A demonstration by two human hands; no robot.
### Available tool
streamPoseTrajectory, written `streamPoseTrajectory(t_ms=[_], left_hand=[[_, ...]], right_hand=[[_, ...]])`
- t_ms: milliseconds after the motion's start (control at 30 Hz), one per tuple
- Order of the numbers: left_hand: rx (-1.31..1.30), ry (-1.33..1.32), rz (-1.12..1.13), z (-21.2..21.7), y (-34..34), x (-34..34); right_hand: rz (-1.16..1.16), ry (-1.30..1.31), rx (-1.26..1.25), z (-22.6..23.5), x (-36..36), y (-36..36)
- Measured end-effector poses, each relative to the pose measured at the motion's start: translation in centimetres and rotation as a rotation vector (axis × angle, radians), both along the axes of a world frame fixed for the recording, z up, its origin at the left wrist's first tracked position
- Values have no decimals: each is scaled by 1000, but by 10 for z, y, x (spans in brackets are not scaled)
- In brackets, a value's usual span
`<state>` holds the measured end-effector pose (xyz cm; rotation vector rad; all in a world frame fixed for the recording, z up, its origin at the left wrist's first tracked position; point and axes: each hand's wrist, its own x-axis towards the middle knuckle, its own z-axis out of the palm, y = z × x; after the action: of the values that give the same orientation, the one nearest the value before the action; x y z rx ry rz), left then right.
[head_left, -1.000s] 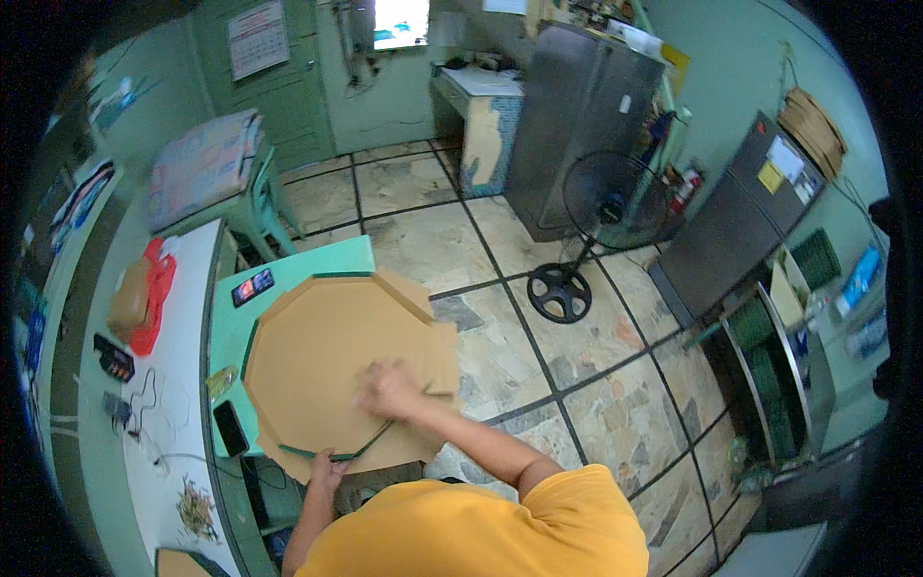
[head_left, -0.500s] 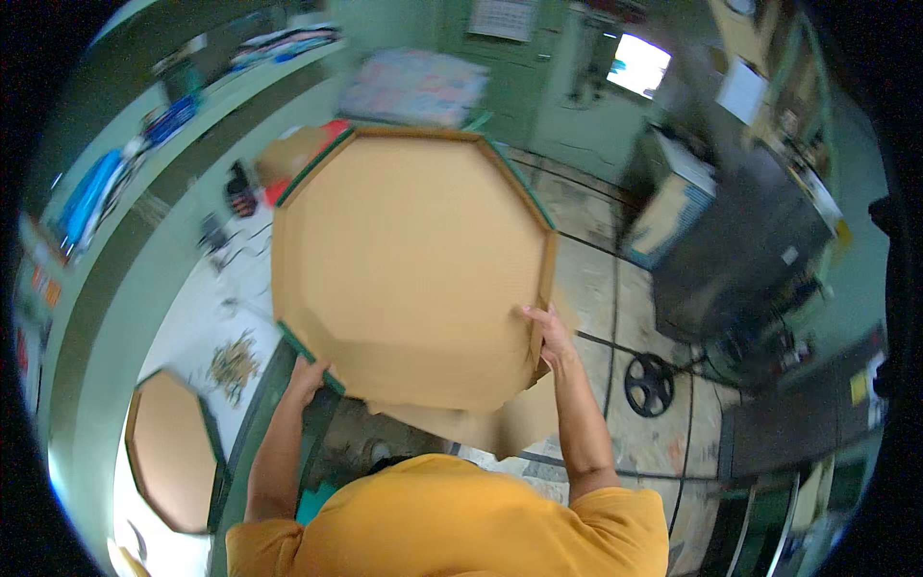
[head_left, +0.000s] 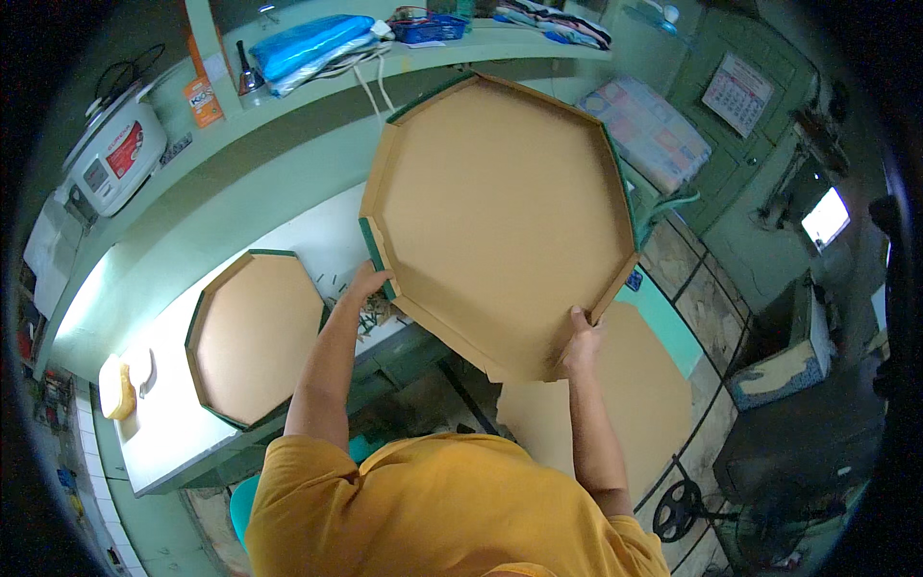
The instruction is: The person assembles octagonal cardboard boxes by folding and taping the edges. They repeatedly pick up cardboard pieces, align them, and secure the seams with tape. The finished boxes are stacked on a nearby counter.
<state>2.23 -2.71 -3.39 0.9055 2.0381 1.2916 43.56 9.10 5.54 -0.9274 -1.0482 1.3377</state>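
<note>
I hold up a large octagonal cardboard tray (head_left: 500, 212), brown inside, with low folded walls and dark green strips on some of its sides. My left hand (head_left: 368, 283) is closed on its lower left wall, over a green strip. At the lower right corner, my right hand (head_left: 581, 344) pinches the wall, thumb on the inner side. A second octagonal tray (head_left: 258, 337) of the same kind lies on the white table to the left. Beside my left hand, a pile of small scraps (head_left: 373, 313) is partly hidden by the raised tray.
The white table (head_left: 163, 423) runs along the wall, with a yellowish roll (head_left: 117, 389) at its left end. Above is a shelf with a rice cooker (head_left: 117, 159) and a blue plastic package (head_left: 312, 46). Flat cardboard (head_left: 635, 404) lies low at right, near a black fan (head_left: 678, 510).
My view has turned left, showing more of the table and shelf. The held tray has swung toward the wall and tilted, both hands still on it.
</note>
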Motion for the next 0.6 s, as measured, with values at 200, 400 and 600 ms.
streamPoseTrajectory(t_ms=[200, 400, 600], left_hand=[[348, -404, 162, 18, -1, -78], [144, -226, 283, 21, -3, -105], [218, 257, 357, -1, 10, -110]], right_hand=[[127, 41, 143, -3, -51, 29], [177, 43, 141, 10, -61, 46], [199, -92, 180, 11, -77, 35]])
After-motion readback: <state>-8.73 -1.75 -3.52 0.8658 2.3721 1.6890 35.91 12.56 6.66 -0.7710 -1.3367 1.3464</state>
